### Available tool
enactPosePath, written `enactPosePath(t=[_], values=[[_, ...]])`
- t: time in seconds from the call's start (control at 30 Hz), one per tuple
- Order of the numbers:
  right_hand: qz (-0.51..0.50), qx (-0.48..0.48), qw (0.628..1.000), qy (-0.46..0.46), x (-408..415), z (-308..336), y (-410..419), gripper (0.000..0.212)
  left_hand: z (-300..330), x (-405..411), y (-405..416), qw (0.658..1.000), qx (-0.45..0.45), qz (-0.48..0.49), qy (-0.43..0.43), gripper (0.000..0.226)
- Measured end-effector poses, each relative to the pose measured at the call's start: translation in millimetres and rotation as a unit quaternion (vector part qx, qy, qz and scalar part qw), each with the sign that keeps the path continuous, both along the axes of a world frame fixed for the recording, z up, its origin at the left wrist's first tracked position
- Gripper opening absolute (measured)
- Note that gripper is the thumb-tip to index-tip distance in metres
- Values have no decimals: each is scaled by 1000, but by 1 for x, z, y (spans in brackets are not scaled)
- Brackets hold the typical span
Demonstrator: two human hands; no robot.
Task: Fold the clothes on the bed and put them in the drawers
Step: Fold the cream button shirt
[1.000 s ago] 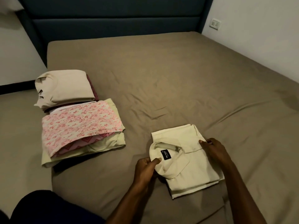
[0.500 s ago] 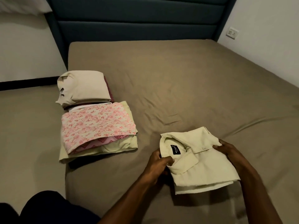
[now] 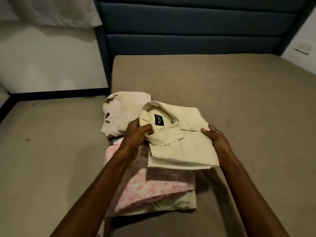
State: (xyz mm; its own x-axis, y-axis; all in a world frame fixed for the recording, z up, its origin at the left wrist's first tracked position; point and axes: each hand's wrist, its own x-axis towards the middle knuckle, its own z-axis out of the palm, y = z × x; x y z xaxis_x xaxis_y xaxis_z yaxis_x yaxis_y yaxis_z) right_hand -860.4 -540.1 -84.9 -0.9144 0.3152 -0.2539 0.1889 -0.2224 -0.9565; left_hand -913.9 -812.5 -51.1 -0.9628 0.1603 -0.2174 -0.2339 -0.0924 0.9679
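Gripping the collar edge, the left hand [image 3: 138,132] curls around the folded cream shirt [image 3: 181,142], held above the pink floral garment [image 3: 142,189] on the bed [image 3: 239,100]; the right hand [image 3: 217,139] clasps the shirt's right edge, thumb on top

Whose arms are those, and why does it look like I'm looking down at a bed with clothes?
No machine here: a person wears a camera on their head, so you see what they see, looking down at their own arms. The left hand grips the collar of a folded cream shirt, and the right hand holds its other side. The shirt is above a pile on the brown bed: a pink patterned cloth lying on a pale yellow-green one. Behind sits a folded beige shirt, near the blue headboard.
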Motion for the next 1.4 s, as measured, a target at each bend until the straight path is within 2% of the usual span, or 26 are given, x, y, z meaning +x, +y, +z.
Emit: enactPosePath(t=[0.1,0.23,0.33,0.43,0.5,0.67,0.73,0.8,0.83,0.9,0.97,1.0,1.03,1.1,1.2,1.27,1.33,1.4], values=[[35,-2,999,13,-82,-4,-42,32,2,-61,-49,999,-9,41,-11,19],[71,-3,996,48,-169,-4,-84,32,-2,-131,-103,997,-22,79,9,36],[71,30,996,42,-217,-18,-109,26,-18,-172,-129,995,-45,84,1,38],[58,114,992,-9,-232,-43,-120,20,-49,-191,-141,993,-91,57,-38,32],[43,117,991,-44,-231,-57,-120,23,-64,-192,-146,992,-102,51,-59,31],[32,132,991,7,-239,-45,-122,15,-55,-197,-153,991,-112,69,-29,34],[35,139,990,0,-244,-44,-125,16,-49,-199,-154,987,-149,64,-15,38],[53,215,975,-36,-245,-48,-127,29,-43,-198,-156,976,-212,25,-30,40],[60,299,951,-56,-244,-49,-126,38,-40,-195,-157,963,-266,1,-39,45],[56,485,871,-55,-241,-48,-126,50,-30,-190,-155,910,-416,0,-11,59],[37,595,803,10,-240,-41,-134,62,-13,-187,-141,840,-520,91,124,64],[43,620,783,36,-242,-36,-140,66,-5,-189,-128,814,-528,126,205,63],[56,630,773,45,-245,-35,-144,69,-2,-195,-113,800,-528,116,262,64],[79,644,761,26,-250,-37,-154,71,-16,-212,-82,763,-577,27,290,68],[111,662,741,-2,-250,-59,-162,71,-74,-220,-66,711,-654,-66,249,76],[137,625,769,-3,-244,-79,-167,72,-103,-214,-70,718,-651,-60,239,71],[133,584,801,9,-241,-93,-166,72,-118,-209,-70,727,-638,-11,254,62],[133,565,814,17,-240,-96,-166,69,-123,-210,-70,730,-630,18,262,59]])
